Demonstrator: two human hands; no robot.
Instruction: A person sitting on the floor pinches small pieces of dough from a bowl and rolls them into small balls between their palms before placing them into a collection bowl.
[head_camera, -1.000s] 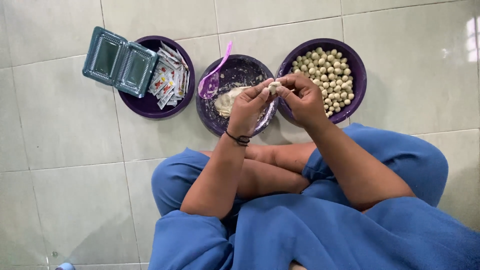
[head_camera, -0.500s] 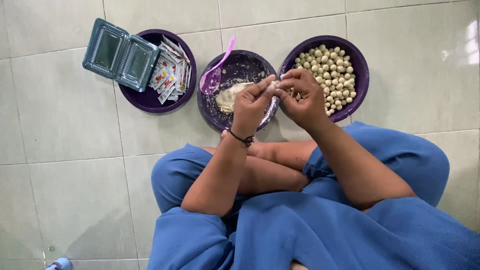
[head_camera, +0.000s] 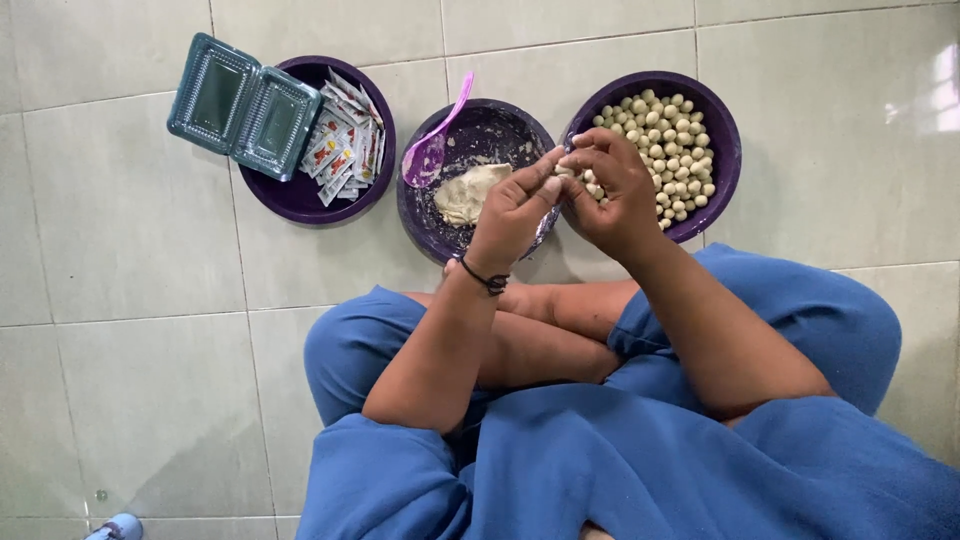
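I sit cross-legged on a tiled floor in blue clothes. My left hand (head_camera: 512, 215) and my right hand (head_camera: 610, 188) meet above the gap between two purple bowls, fingertips pinched together on a small piece of pale dough (head_camera: 563, 170), mostly hidden by the fingers. The middle bowl (head_camera: 505, 125) holds a lump of pale dough (head_camera: 468, 192) and a pink plastic spoon (head_camera: 430, 150). The right bowl (head_camera: 716, 125) is filled with several small dough balls (head_camera: 665, 140). A dark band circles my left wrist.
A third purple bowl (head_camera: 290, 195) at the left holds several small sauce sachets (head_camera: 345, 150). An open, hinged clear plastic container (head_camera: 243, 106) rests on its left rim. A small bluish object (head_camera: 118, 526) lies at the bottom left.
Both hands have stayed joined over the bowls, the fingers shifting slightly around the dough piece. The view has drifted a little.
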